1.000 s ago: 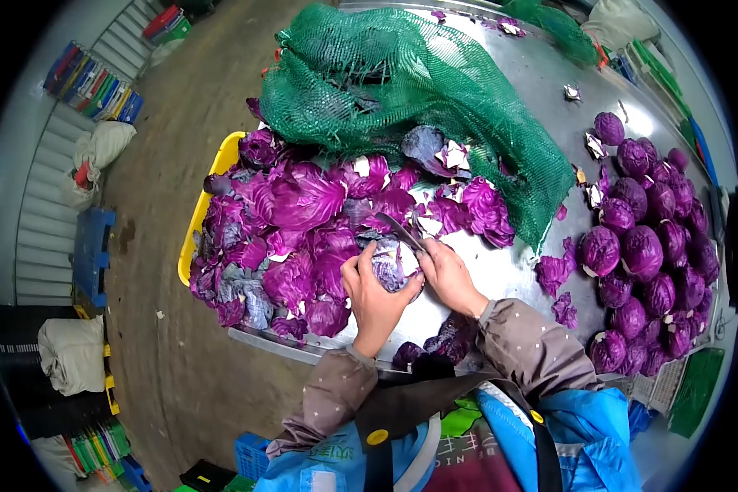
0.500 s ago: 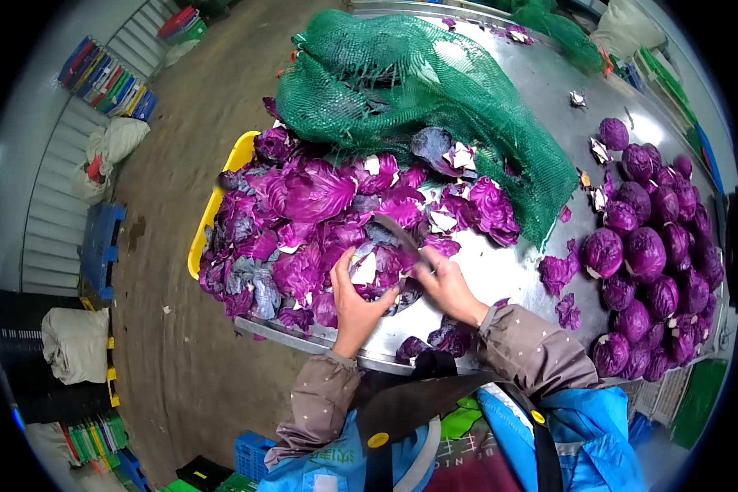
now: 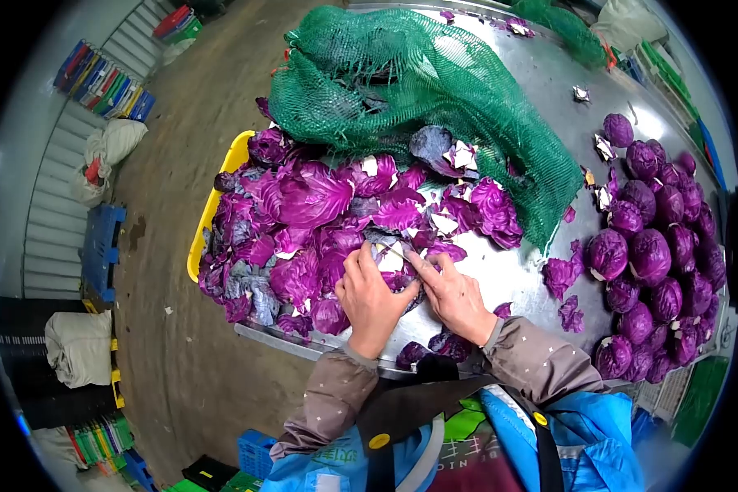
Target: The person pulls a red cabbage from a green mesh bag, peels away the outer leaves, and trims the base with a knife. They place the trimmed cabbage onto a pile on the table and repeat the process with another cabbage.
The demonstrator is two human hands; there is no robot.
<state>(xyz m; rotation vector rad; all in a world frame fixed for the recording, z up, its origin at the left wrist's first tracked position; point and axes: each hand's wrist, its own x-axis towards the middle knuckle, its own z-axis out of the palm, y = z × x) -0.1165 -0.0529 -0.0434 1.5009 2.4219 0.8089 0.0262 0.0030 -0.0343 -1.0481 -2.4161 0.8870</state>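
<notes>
My left hand (image 3: 371, 299) is closed around the near left side of a red cabbage (image 3: 392, 262), whose pale cut stem faces up. Against the stem lies the thin blade of a knife (image 3: 398, 248), seen almost edge-on. My right hand (image 3: 457, 302) grips this knife, its index finger stretched along the blade; the handle is hidden under the fingers. Loose purple leaves (image 3: 316, 197) are heaped just beyond both hands, filling a yellow crate (image 3: 195, 250) and spilling over its right side. Two dark cabbage pieces (image 3: 447, 346) lie close to my right wrist.
A green mesh bag (image 3: 508, 123) sprawls across the metal table (image 3: 484, 275) behind the leaves. At the right, many whole red cabbages (image 3: 649, 254) are piled up. Leaf scraps (image 3: 560, 277) lie between. Stacked coloured crates (image 3: 107, 78) stand along the wall, beyond the floor (image 3: 160, 271).
The knife blade has swung down from beyond the cabbage onto its stem. My left hand has shifted slightly right and turned more over the cabbage; my right hand's index finger has stretched out.
</notes>
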